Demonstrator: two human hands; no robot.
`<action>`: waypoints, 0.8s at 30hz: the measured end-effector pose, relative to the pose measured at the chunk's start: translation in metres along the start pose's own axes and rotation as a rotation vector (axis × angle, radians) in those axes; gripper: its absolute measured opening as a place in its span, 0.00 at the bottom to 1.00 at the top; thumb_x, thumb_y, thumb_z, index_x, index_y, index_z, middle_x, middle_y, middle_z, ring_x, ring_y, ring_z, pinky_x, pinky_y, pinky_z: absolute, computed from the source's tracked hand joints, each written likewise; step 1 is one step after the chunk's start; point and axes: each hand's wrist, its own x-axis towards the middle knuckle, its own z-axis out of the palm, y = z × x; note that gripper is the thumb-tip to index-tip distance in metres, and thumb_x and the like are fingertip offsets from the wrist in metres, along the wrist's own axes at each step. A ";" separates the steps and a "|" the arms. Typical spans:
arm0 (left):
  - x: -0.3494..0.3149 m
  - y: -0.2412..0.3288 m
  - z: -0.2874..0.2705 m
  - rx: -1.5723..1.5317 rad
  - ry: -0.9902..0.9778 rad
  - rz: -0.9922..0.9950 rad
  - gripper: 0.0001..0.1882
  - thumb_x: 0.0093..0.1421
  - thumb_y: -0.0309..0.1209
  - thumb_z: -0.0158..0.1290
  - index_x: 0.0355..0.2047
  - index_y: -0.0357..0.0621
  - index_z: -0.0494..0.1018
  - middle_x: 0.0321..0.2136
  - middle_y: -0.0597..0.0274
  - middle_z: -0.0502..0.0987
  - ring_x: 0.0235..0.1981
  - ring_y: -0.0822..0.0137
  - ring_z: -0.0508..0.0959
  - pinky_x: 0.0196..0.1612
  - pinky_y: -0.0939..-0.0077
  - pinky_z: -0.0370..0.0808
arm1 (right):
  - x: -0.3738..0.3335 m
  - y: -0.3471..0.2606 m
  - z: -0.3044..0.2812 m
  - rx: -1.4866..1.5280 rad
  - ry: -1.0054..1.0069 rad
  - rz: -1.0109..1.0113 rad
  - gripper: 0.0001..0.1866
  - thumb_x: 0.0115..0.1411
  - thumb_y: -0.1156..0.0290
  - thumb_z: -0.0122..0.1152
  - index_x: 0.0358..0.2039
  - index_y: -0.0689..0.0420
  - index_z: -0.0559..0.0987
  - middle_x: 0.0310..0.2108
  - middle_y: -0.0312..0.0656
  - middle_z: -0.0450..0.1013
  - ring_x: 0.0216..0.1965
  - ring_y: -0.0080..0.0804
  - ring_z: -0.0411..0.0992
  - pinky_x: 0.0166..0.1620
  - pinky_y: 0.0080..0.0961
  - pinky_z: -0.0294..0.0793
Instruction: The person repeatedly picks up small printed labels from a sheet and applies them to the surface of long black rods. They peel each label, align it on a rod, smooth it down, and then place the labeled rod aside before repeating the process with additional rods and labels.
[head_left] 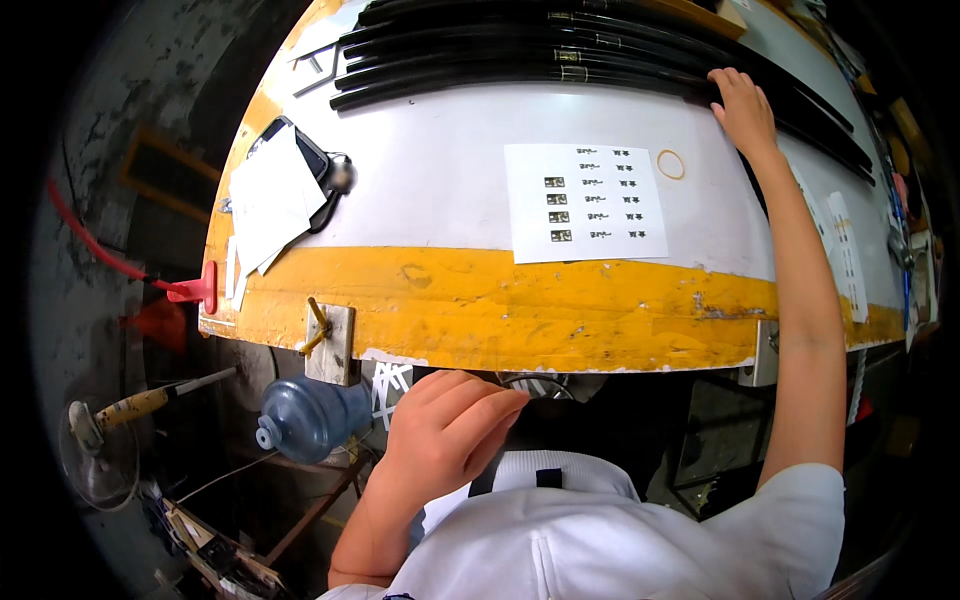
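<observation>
Several long glossy black tubes [450, 73] lie side by side across the far part of the table, with small gold markings near their middles. My right hand [745, 108] reaches far out to the right, its fingers bent over the nearest tube; part of that tube is hidden beneath hand and forearm. Close to my body, just off the table's front edge, my left hand [445, 425] is closed, thumb and fingers pressed together. What it holds, if anything, is hidden. Between the hands lies a white printed sheet [588, 205] with small dark labels, beside a tan rubber band [671, 165].
White papers [268, 200] cover part of a black device at the left of the yellow-edged table [520, 310]. A clamp [328, 340] sits on the front edge, above a blue water bottle [312, 418]. A fan [100, 430] stands lower left. Paper strips [848, 255] lie right.
</observation>
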 end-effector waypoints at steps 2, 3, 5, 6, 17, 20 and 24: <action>-0.003 0.001 0.002 0.007 -0.005 -0.018 0.12 0.46 0.17 0.60 0.33 0.40 0.76 0.24 0.60 0.78 0.24 0.62 0.77 0.26 0.72 0.70 | 0.005 -0.004 -0.012 -0.027 -0.058 -0.020 0.20 0.50 0.72 0.68 0.45 0.52 0.75 0.44 0.36 0.69 0.49 0.36 0.69 0.50 0.33 0.70; -0.004 0.002 0.004 0.014 -0.011 -0.030 0.12 0.46 0.17 0.60 0.33 0.40 0.76 0.24 0.60 0.78 0.24 0.62 0.77 0.26 0.72 0.70 | 0.006 -0.004 -0.014 -0.024 -0.075 -0.005 0.19 0.50 0.72 0.67 0.44 0.52 0.75 0.43 0.36 0.70 0.48 0.37 0.69 0.49 0.34 0.71; -0.004 0.004 0.005 0.025 -0.014 -0.039 0.12 0.46 0.17 0.60 0.33 0.40 0.76 0.24 0.60 0.78 0.24 0.62 0.77 0.26 0.72 0.70 | 0.007 -0.003 -0.017 -0.018 -0.110 0.026 0.16 0.50 0.72 0.67 0.41 0.53 0.76 0.40 0.37 0.70 0.46 0.37 0.70 0.47 0.36 0.71; -0.003 0.005 0.005 0.030 -0.011 -0.036 0.12 0.46 0.17 0.59 0.33 0.40 0.76 0.25 0.60 0.78 0.25 0.61 0.77 0.27 0.72 0.71 | 0.006 0.000 -0.017 0.003 -0.099 0.021 0.16 0.51 0.71 0.66 0.42 0.52 0.76 0.40 0.36 0.71 0.45 0.37 0.71 0.47 0.35 0.72; 0.014 0.018 -0.016 0.453 0.341 0.067 0.14 0.51 0.27 0.63 0.40 0.47 0.79 0.47 0.54 0.77 0.50 0.54 0.76 0.50 0.66 0.70 | -0.066 0.007 -0.133 -0.020 0.269 -0.185 0.18 0.57 0.70 0.61 0.50 0.46 0.77 0.45 0.33 0.75 0.43 0.33 0.76 0.43 0.26 0.77; 0.016 0.020 -0.031 0.651 0.300 0.112 0.23 0.55 0.40 0.62 0.50 0.49 0.73 0.55 0.50 0.70 0.59 0.47 0.68 0.60 0.56 0.66 | -0.117 0.011 -0.164 -0.038 0.158 -0.183 0.21 0.59 0.72 0.60 0.53 0.43 0.76 0.48 0.33 0.75 0.47 0.32 0.75 0.47 0.27 0.77; 0.017 0.008 -0.035 0.752 0.323 0.143 0.31 0.51 0.52 0.62 0.53 0.53 0.72 0.54 0.58 0.73 0.59 0.55 0.69 0.62 0.58 0.63 | -0.176 -0.006 -0.196 -0.054 0.002 -0.209 0.22 0.60 0.75 0.57 0.56 0.46 0.75 0.50 0.37 0.73 0.53 0.34 0.71 0.53 0.30 0.74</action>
